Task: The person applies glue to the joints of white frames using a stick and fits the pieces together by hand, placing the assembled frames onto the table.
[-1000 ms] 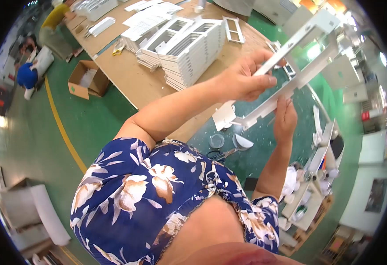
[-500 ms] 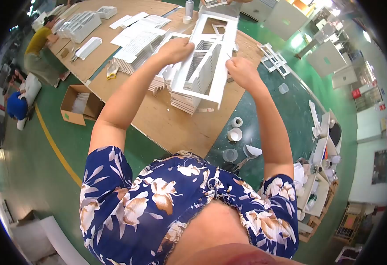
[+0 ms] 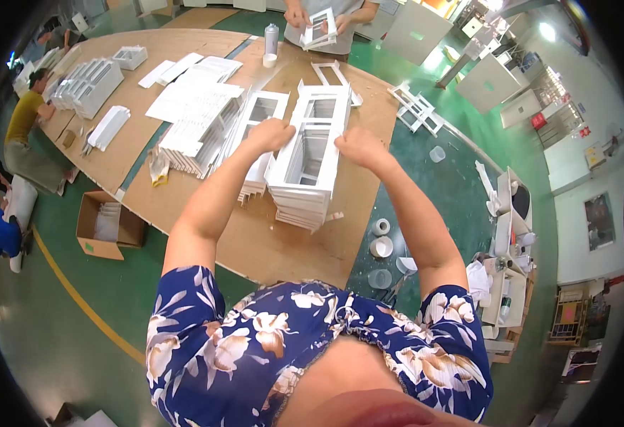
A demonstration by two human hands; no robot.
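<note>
A white rectangular frame (image 3: 317, 129) with two openings lies on top of a tall stack of like frames (image 3: 301, 206). My left hand (image 3: 273, 134) is closed on its left edge. Closed at the opposite edge is my right hand (image 3: 360, 148), its fingertips partly hidden. Just left of this stack stands a second pile of white frames (image 3: 264, 107). Farther left, thin white slatted parts (image 3: 196, 128) are piled up.
Across the table, a co-worker's hands (image 3: 297, 17) hold a small white frame (image 3: 319, 30). A spray can (image 3: 271, 38) stands nearby. Loose frames (image 3: 417, 108) lie right of the brown board. White tape rolls (image 3: 381, 247) and a cardboard box (image 3: 110, 226) are nearer me.
The white frame has come down from a tilted, raised position onto the stack, with both hands still on it. My view has tilted up, showing more of the co-worker opposite.
</note>
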